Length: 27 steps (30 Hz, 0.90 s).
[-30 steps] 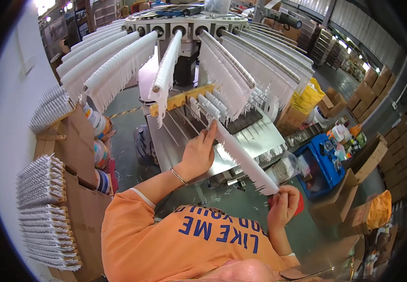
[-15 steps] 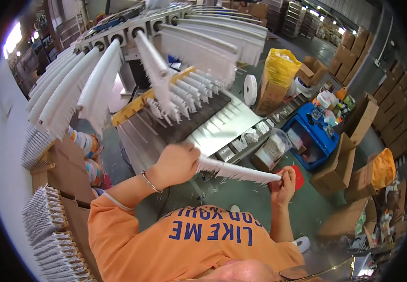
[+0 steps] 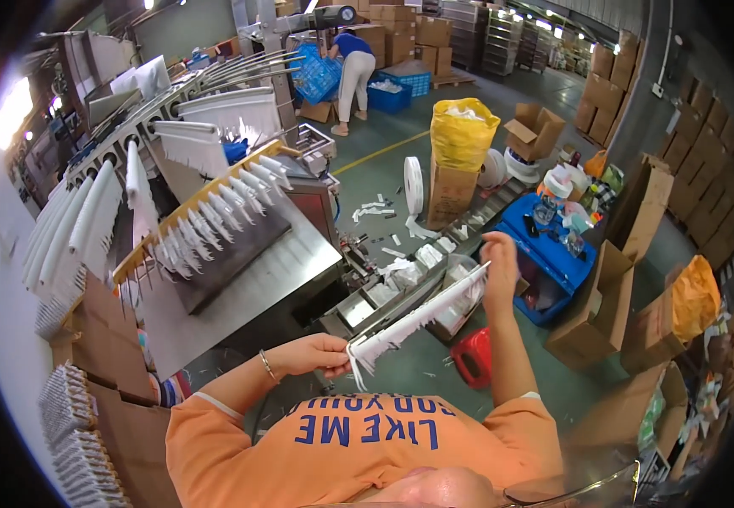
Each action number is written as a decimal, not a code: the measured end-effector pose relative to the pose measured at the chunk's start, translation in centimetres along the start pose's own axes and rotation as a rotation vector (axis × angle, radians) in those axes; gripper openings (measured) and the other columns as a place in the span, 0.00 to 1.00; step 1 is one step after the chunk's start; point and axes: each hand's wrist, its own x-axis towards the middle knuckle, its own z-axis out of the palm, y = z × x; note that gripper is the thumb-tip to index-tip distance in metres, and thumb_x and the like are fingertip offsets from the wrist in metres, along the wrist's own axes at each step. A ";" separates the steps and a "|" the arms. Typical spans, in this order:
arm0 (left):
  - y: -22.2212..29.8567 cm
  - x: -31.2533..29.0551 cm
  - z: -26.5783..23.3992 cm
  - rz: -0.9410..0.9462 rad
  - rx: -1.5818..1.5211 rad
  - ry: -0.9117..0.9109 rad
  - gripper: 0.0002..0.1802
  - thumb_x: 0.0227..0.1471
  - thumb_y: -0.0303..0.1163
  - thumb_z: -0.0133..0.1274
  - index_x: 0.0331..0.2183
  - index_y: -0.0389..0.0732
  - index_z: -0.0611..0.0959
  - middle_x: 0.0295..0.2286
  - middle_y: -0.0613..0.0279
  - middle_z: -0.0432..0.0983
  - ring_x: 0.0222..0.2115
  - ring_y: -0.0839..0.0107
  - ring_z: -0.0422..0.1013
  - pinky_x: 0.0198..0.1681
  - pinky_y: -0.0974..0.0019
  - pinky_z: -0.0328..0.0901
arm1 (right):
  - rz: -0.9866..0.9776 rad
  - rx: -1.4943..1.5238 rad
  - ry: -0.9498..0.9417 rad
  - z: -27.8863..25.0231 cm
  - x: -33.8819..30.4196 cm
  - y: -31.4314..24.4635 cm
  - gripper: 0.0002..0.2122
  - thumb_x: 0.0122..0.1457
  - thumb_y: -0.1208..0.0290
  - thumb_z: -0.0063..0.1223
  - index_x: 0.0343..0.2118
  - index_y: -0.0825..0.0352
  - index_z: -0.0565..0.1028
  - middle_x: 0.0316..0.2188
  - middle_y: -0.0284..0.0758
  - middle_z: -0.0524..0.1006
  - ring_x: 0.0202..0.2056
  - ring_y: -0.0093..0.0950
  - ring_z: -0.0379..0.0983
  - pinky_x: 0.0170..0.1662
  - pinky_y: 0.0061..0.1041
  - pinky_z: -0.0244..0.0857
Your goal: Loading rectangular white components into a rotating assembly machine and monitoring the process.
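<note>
A white fringed rod [image 3: 422,315], lined with narrow white strips along one edge, slants across in front of my chest. My left hand [image 3: 323,354] pinches its lower left end, where a few loose strands dangle. At the upper right end, my right hand [image 3: 500,269] has its fingers around the tip, partly hidden by the hand itself. Left of my hands, a yellow notched bar [image 3: 193,203] carries a row of white fringed pieces [image 3: 227,207] above a metal table [image 3: 299,254]. More white fringed rods [image 3: 96,207] stick out from a machine rail behind it.
Below my right hand a red container [image 3: 473,357] stands on the floor. A blue bin [image 3: 553,245] with items on top and open cardboard boxes [image 3: 596,296] are at the right. Stacked white bristly pieces [image 3: 79,423] sit at the left. A person [image 3: 354,72] bends over far back.
The view has swung right. My right hand has risen with its end of the fringed rod, which now tilts up to the right. My left hand has come away from the table.
</note>
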 end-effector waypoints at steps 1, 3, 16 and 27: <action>0.7 1.6 0.5 0.034 -0.005 0.019 0.11 0.54 0.32 0.42 0.27 0.36 0.74 0.20 0.69 0.68 0.20 0.82 0.60 0.24 0.79 0.57 | -0.039 0.061 0.100 -1.4 1.1 0.6 0.10 0.58 0.69 0.37 0.37 0.68 0.66 0.22 0.24 0.60 0.24 0.14 0.54 0.27 0.13 0.50; 1.4 4.2 1.2 0.061 -0.070 0.085 0.10 0.54 0.31 0.42 0.27 0.36 0.73 0.19 0.69 0.67 0.20 0.82 0.60 0.24 0.78 0.57 | -0.051 0.193 0.265 -3.5 2.1 1.1 0.08 0.57 0.74 0.37 0.37 0.70 0.64 0.24 0.27 0.60 0.24 0.15 0.54 0.27 0.15 0.51; 8.1 21.1 0.3 0.273 -0.366 0.446 0.12 0.53 0.32 0.44 0.37 0.34 0.74 0.32 0.62 0.72 0.31 0.76 0.68 0.36 0.72 0.65 | 0.094 0.330 -0.121 4.9 -3.0 5.9 0.08 0.54 0.80 0.43 0.36 0.67 0.60 0.32 0.33 0.64 0.31 0.18 0.61 0.33 0.15 0.58; 11.1 25.9 -6.9 0.454 -0.044 0.498 0.12 0.51 0.32 0.48 0.34 0.33 0.76 0.29 0.65 0.73 0.30 0.80 0.67 0.35 0.75 0.62 | 0.064 0.345 0.181 9.3 7.9 10.6 0.05 0.59 0.73 0.36 0.38 0.63 0.62 0.32 0.28 0.64 0.31 0.14 0.60 0.30 0.13 0.57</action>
